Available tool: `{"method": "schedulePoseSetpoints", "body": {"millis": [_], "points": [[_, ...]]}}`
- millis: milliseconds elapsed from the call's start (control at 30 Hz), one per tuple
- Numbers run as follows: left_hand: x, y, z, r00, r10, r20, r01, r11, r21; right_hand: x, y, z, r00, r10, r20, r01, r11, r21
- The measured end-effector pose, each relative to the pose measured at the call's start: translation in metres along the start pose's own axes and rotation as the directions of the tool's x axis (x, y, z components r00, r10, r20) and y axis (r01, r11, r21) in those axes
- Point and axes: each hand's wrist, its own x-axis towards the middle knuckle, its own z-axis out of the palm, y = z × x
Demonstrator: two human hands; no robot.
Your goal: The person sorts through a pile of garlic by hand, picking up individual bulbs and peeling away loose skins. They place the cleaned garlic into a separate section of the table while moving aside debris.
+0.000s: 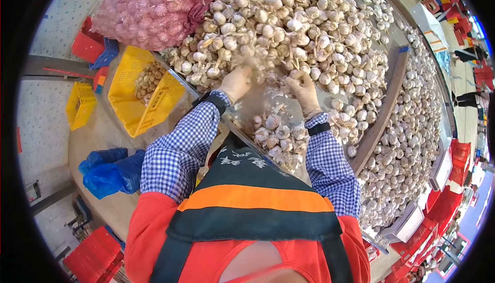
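Observation:
A large heap of garlic bulbs (278,15) covers the metal table in front of me. My left hand (237,83), in a pale glove, is at the near edge of the heap. Its fingers are smeared by motion, so what they hold cannot be made out. My right hand (303,92), also gloved, has its fingers curled together beside the heap; anything between them is hidden. Loose skins (275,91) lie between the two hands. Nearer to my apron, a small group of bulbs (278,133) sits among more skins.
A wooden divider (384,107) separates the heap from more garlic (407,144) on the right. A pink net sack (149,10) of bulbs stands at the upper left. Below it are a yellow crate (128,79) with garlic and a blue plastic bag (116,177).

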Motion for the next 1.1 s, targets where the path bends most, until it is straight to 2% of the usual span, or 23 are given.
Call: {"method": "schedulePoseSetpoints", "body": {"millis": [33,67,100,133,200,233,300,400,500,567,600,633,667,700,733,800,833,867,933,1000,1033,1067,1100], "points": [[-0.005,-0.006,0.007,0.998,0.004,0.068,-0.004,1.000,-0.002,0.001,0.002,-0.001,1.000,-0.001,-0.010,0.001,1.000,0.000],[-0.008,-0.008,0.010,0.991,0.010,0.135,-0.010,1.000,-0.002,0.004,0.005,0.002,0.998,-0.051,0.029,0.057,0.954,-0.294],[-0.007,-0.003,0.004,0.957,-0.053,0.287,0.073,0.995,-0.060,0.008,0.005,0.008,0.993,-0.084,0.079,0.113,0.822,-0.558],[-0.011,0.001,0.003,0.955,-0.047,0.293,0.067,0.996,-0.060,0.011,0.006,0.016,0.994,-0.082,0.070,0.107,0.824,-0.556],[-0.021,0.005,-0.001,0.964,-0.109,0.241,0.129,0.989,-0.068,0.017,0.007,0.041,0.959,-0.214,0.187,0.264,0.428,-0.864],[-0.023,0.011,-0.003,0.973,-0.137,0.188,0.151,0.987,-0.060,0.020,0.006,0.051,0.959,-0.212,0.189,0.266,0.435,-0.860],[-0.022,0.022,-0.011,0.981,-0.115,0.156,0.128,0.989,-0.074,0.026,0.001,0.067,0.990,0.003,0.139,0.135,0.220,-0.966],[-0.017,0.030,-0.012,0.994,-0.060,0.089,0.070,0.991,-0.114,0.028,0.004,0.067,0.995,0.027,0.099,0.093,0.171,-0.981],[-0.011,0.040,-0.009,0.967,-0.075,0.244,0.078,0.997,-0.003,0.013,0.006,0.045,0.995,0.091,0.033,0.010,0.244,-0.970],[-0.010,0.036,0.004,0.970,-0.039,0.239,0.034,0.999,0.022,-0.001,0.004,0.027,0.993,0.117,0.022,-0.013,0.286,-0.958],[-0.009,0.040,0.004,0.971,-0.011,0.239,-0.002,0.998,0.056,-0.010,0.004,0.016,0.978,0.174,0.111,-0.020,0.614,-0.789],[-0.007,0.043,0.005,0.956,-0.048,0.288,0.022,0.996,0.091,-0.021,0.005,0.006,0.958,0.193,0.213,-0.059,0.857,-0.512],[-0.007,0.048,0.004,0.955,-0.036,0.295,0.013,0.997,0.081,-0.033,0.007,-0.002,0.935,0.171,0.310,-0.125,0.979,-0.164],[-0.007,0.051,0.004,0.942,-0.044,0.334,-0.002,0.990,0.138,-0.047,-0.002,-0.006,0.913,-0.014,0.407,-0.013,0.998,0.063],[-0.008,0.052,0.006,0.927,-0.055,0.371,-0.020,0.981,0.195,-0.060,-0.009,-0.010,0.918,-0.009,0.395,-0.016,0.998,0.059],[-0.011,0.055,0.008,0.914,-0.074,0.398,-0.024,0.972,0.234,-0.080,-0.016,-0.014,0.903,-0.040,0.428,-0.172,0.879,0.445],[-0.013,0.056,0.008,0.908,-0.041,0.417,-0.085,0.956,0.281,-0.084,-0.014,-0.013,0.904,-0.068,0.422,-0.190,0.820,0.539],[-0.016,0.056,0.005,0.900,-0.012,0.435,-0.145,0.934,0.327,-0.088,-0.011,-0.015,0.907,-0.070,0.415,-0.185,0.819,0.543],[-0.020,0.053,0.003,0.892,0.028,0.452,-0.170,0.946,0.277,-0.095,-0.004,-0.017,0.891,-0.101,0.442,-0.224,0.749,0.623],[-0.024,0.058,-0.007,0.930,0.027,0.366,-0.008,0.999,-0.054,-0.104,-0.003,-0.014,0.915,-0.094,0.393,-0.206,0.728,0.654],[-0.027,0.070,-0.019,0.848,-0.119,0.517,0.340,0.870,-0.358,-0.108,-0.005,-0.010,0.935,-0.084,0.345,-0.188,0.708,0.681],[-0.029,0.059,-0.010,0.848,-0.123,0.516,0.341,0.872,-0.351,-0.112,-0.006,-0.007,0.952,-0.070,0.297,-0.170,0.688,0.705],[-0.031,0.041,0.007,0.943,0.072,0.324,0.121,0.836,-0.536,-0.116,-0.007,-0.005,0.950,-0.103,0.295,-0.128,0.731,0.670]]}}
